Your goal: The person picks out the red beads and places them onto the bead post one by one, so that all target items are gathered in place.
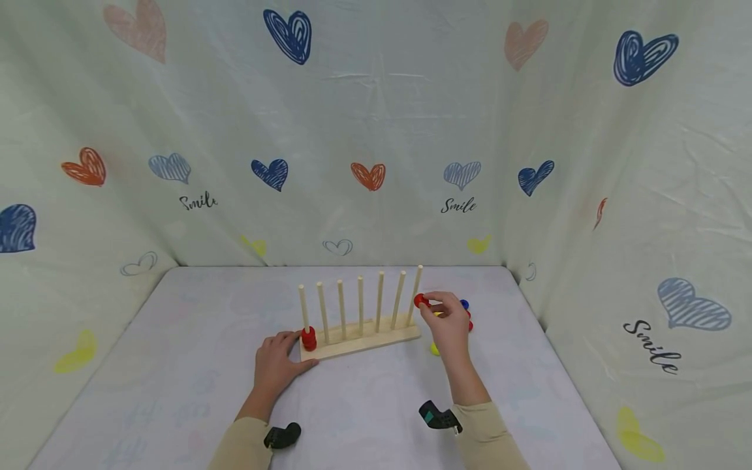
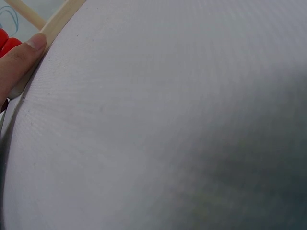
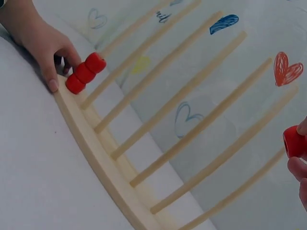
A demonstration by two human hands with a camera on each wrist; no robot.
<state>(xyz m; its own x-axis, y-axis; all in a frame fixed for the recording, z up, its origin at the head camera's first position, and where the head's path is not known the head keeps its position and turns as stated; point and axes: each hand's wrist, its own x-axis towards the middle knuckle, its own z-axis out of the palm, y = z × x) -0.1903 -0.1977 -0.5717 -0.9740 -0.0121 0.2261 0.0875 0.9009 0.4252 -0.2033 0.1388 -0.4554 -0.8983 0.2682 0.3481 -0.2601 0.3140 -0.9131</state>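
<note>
A wooden peg rack [image 1: 370, 341] with a row of upright pegs stands on the table. Three red beads [image 3: 85, 73] are stacked on its leftmost peg. My left hand [image 1: 275, 367] grips the rack's left end, thumb [image 2: 29, 50] along the front edge and fingers round the far side. Between thumb and fingertips my right hand [image 1: 451, 326] pinches another red bead [image 1: 420, 300], its hole showing in the right wrist view. That bead is up beside the rightmost peg [image 1: 415, 294], below its tip. The other pegs carry no beads.
Loose beads lie right of the rack, partly hidden by the right hand: a blue bead [image 1: 465, 304], a yellow bead [image 1: 435, 349] and red ones. A white cloth covers the table [image 1: 364, 418]. Curtains [image 1: 376, 117] printed with hearts hang behind and at both sides.
</note>
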